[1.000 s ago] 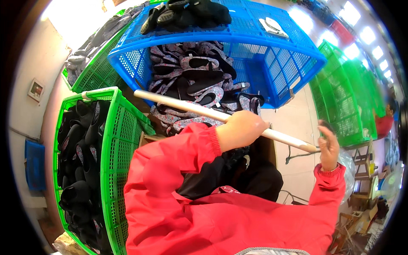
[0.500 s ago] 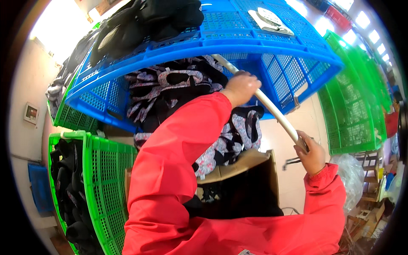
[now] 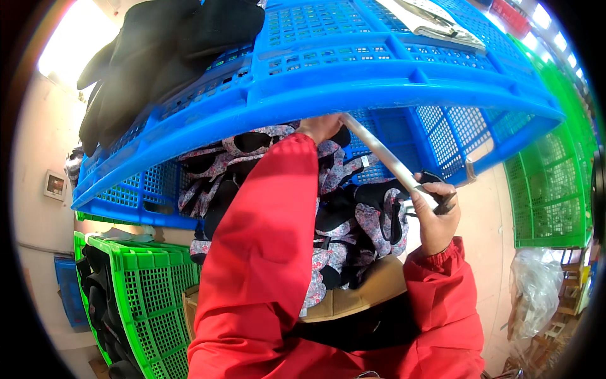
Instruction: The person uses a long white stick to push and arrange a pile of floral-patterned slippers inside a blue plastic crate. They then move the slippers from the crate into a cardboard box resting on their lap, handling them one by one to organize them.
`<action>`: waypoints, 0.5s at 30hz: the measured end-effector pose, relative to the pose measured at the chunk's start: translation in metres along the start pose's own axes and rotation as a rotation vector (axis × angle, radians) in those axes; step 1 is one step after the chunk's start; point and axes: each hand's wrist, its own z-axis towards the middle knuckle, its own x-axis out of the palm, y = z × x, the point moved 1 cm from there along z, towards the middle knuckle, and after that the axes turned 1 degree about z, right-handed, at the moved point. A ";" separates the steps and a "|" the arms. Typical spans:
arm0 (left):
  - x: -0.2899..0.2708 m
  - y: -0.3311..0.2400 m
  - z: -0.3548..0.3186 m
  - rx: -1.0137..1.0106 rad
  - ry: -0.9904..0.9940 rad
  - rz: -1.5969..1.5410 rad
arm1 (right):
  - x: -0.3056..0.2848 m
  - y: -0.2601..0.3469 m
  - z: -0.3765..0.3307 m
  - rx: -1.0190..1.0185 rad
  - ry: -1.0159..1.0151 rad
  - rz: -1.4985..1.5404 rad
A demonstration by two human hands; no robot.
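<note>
My left hand reaches under the front rim of a blue plastic crate and is closed round the upper part of a white pole. Part of that hand is hidden behind the rim. Lower down and to the right, my right hand grips the pole's near end, where a thin black piece also shows by the fingers. The crate's open side faces me. Inside it and spilling out below lie many floral fabric pieces with black trim, piled under the pole.
A cardboard box with a dark inside stands below the pile. Dark fabric pieces and a white item lie on the crate. Green crates stand left, and another green crate right, above clear plastic wrap.
My left hand has moved left and inward under the crate's rim. My right hand and the pole's near end have moved up and slightly left. The view is closer to the crate.
</note>
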 end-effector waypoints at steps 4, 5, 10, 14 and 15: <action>0.029 0.059 -0.019 -0.063 -0.160 0.075 | 0.040 -0.007 -0.007 -0.131 -0.011 0.026; 0.035 0.075 -0.029 -0.091 -0.171 0.061 | 0.047 -0.005 -0.006 -0.134 -0.033 0.065; 0.072 0.090 -0.057 -0.187 -0.190 -0.144 | 0.055 0.007 0.011 -0.027 -0.034 0.050; 0.046 0.054 -0.062 -0.292 -0.135 -0.235 | 0.049 0.034 0.022 -0.057 -0.008 0.024; 0.031 0.043 -0.064 -0.319 -0.161 -0.230 | 0.046 0.050 0.029 -0.041 -0.010 0.014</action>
